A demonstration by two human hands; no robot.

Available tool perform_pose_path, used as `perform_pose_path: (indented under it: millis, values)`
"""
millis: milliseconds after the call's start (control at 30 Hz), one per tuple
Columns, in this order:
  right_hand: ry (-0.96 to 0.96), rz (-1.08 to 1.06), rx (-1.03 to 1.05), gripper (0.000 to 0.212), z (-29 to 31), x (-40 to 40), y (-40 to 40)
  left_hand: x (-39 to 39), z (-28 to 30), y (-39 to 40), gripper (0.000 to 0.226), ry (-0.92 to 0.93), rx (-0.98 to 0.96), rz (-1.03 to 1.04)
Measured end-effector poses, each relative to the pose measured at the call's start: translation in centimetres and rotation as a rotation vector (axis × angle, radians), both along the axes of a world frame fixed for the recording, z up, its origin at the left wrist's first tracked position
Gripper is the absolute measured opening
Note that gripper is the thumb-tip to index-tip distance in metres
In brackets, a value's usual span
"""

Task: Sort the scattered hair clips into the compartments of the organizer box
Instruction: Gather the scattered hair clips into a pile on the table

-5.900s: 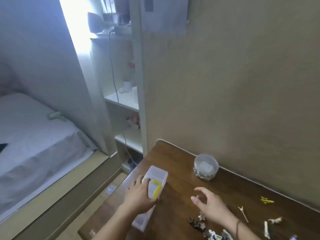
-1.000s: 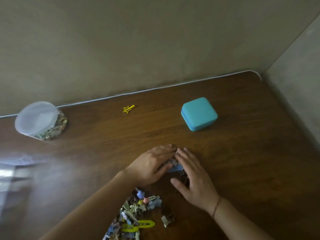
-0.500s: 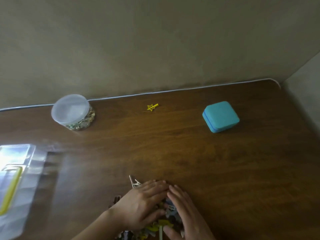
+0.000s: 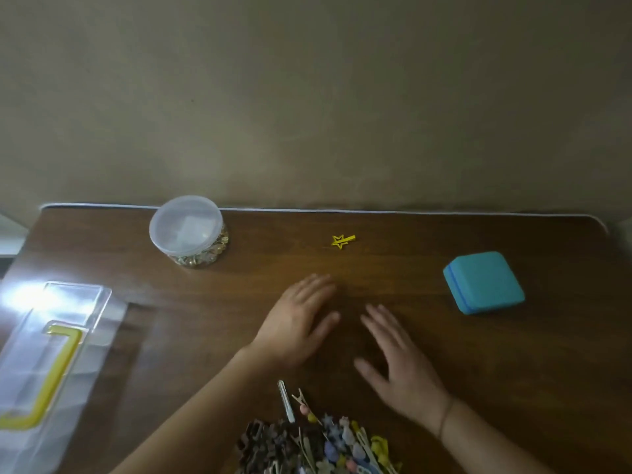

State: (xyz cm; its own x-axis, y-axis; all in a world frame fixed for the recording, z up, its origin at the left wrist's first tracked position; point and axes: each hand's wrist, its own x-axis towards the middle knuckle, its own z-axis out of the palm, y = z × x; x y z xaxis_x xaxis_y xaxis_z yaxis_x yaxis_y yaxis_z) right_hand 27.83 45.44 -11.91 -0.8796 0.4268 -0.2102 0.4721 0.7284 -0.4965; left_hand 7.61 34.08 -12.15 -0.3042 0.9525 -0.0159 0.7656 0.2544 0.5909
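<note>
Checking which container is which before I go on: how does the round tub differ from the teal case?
The round tub is clear plastic with a translucent lid, so small gold pieces show through its wall; the teal case is opaque and hides whatever it holds. The tub is round and stands at the table's back left; the case is square with rounded corners, at the right. Both are closed and rest untouched on the table.

A dark brown wooden surface [image 4: 444, 388] with a pale edge strip and rounded far corners stands against a plain beige wall [image 4: 307, 97]. Bright light glares on its left side, leaving the right dimmer.
</note>
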Motion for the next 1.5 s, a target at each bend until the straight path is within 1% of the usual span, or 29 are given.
perform_pose_path:
  millis: [67,133,233,333,400,467,567,633,767,900,1033,1267,1500]
  values:
    - [-0.037,-0.009,0.067,0.071,-0.2,-4.1,3.2,-1.6,-0.6,3.2,0.06,0.032,-0.066,0.084]
    - [-0.046,-0.026,0.148,0.073,-0.2,-8.1,6.0,-2.9,-1.2,5.9,0.062,0.087,-0.124,0.1]
    - [-0.033,-0.02,0.192,0.073,-0.2,-12.6,8.9,-4.4,-1.7,8.6,0.065,0.142,-0.188,0.065]
    - [-0.135,0.043,0.191,0.069,-0.4,-13.8,9.9,-5.1,-2.0,8.9,0.063,0.185,-0.23,0.008]
    - [-0.12,0.094,0.206,0.065,-0.6,-12.8,9.6,-5.0,-2.0,7.8,0.059,0.239,-0.216,-0.032]
    - [-0.082,0.138,0.186,0.062,-0.6,-11.0,8.4,-4.5,-1.7,5.8,0.055,0.255,-0.181,-0.084]
    - [-0.018,0.18,0.118,0.059,-0.9,-7.7,5.6,-3.0,-1.2,1.6,0.05,0.189,-0.073,-0.146]
    - [0.021,0.229,0.086,0.058,-1.0,-5.2,3.1,-1.6,-1.0,-1.7,0.049,0.135,-0.04,-0.158]
    - [0.004,0.319,0.069,0.064,-1.4,-0.8,-2.3,1.2,-1.3,-8.7,0.056,0.03,-0.031,-0.073]
    - [0.034,0.319,0.018,0.064,-1.4,2.3,-6.8,4.3,-1.9,-13.5,0.066,0.012,-0.056,-0.009]
    - [0.049,0.271,-0.025,0.061,-1.2,4.6,-10.1,6.7,-2.5,-15.4,0.069,0.023,-0.048,-0.052]
    - [-0.019,0.249,0.065,0.07,-0.9,5.9,-12.2,8.3,-2.4,-15.8,0.077,0.035,-0.046,-0.189]
    - [-0.045,0.267,0.075,0.068,-1.2,7.5,-13.8,10.1,-2.8,-17.4,0.076,-0.015,-0.019,-0.189]
